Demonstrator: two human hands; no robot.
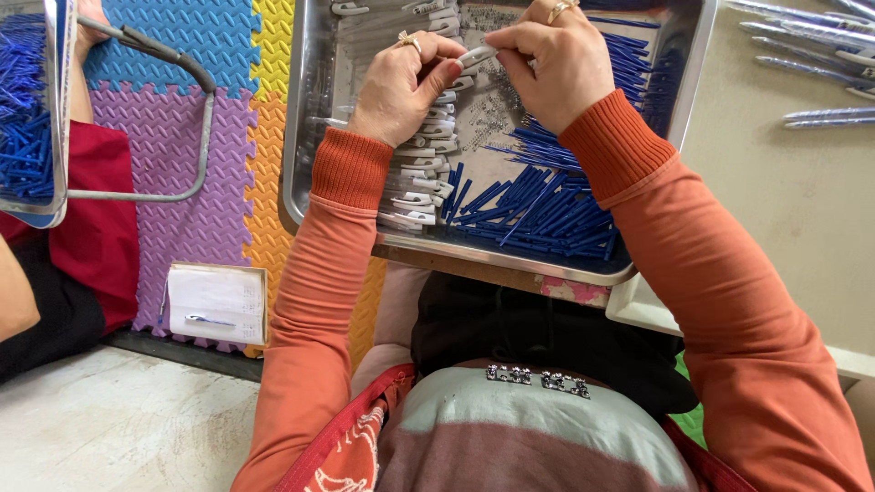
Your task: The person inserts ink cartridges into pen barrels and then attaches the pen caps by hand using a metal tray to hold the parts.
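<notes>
1. Foam floor mat (196, 137): purple, blue, yellow and orange tiles, well to the left of my left hand.

2. Steel tray (305, 109): under both hands, resting on my lap w/ its near rim toward my body.

3. Blue refill pile (547, 205): thin blue rods heaped in the tray, just below and toward the wrist side of my right hand.

4. White clip row (421, 178): pale pen parts stacked in a line, running from under my left hand back toward my left wrist.

5. Paper pad (217, 303): on the mat, well below-left of my left hand, beside my left sleeve.

6. Left hand (401, 87): fingers curled, thumb and forefinger pinching the near end of the pen part (476, 56). Ring on one finger.

7. Right hand (556, 64): fingers pressed together, pinching the other end of the same part. Ring visible.

8. Pen part: small, pale grey-white, held between both hands above the tray, approx. centre of its far half.

9. Another person's second tray (62, 109) of blue rods sits far left of my left hand.
</notes>
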